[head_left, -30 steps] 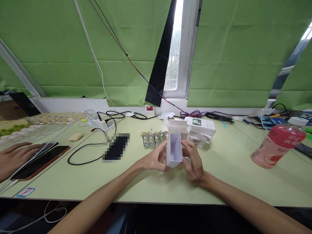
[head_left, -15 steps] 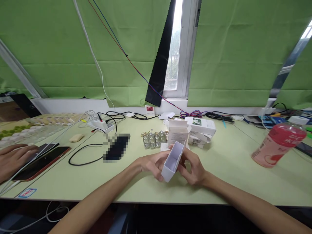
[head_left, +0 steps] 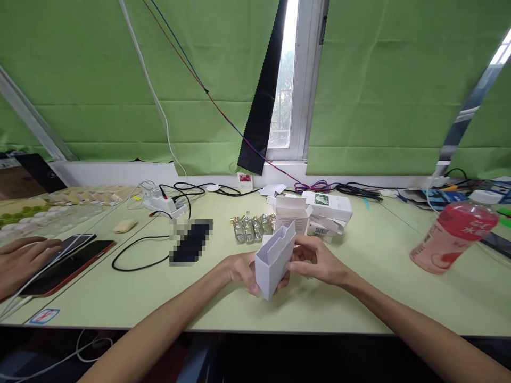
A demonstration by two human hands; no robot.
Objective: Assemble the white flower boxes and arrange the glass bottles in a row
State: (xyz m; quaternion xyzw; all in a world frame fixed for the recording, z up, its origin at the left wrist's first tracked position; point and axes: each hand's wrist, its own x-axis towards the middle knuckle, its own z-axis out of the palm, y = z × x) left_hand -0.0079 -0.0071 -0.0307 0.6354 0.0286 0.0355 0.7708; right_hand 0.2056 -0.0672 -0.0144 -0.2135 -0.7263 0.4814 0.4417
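My left grip (head_left: 243,271) clasps an open white rectangular cardboard box (head_left: 272,267), tilted above the pale green table (head_left: 227,315); from here I see my right grip (head_left: 320,259) pinching its right edge.

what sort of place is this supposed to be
Likely a shared workroom, though it could be an office: a row of small glass bottles sits by white cartons, and another person's hand is at the left, over a phone.
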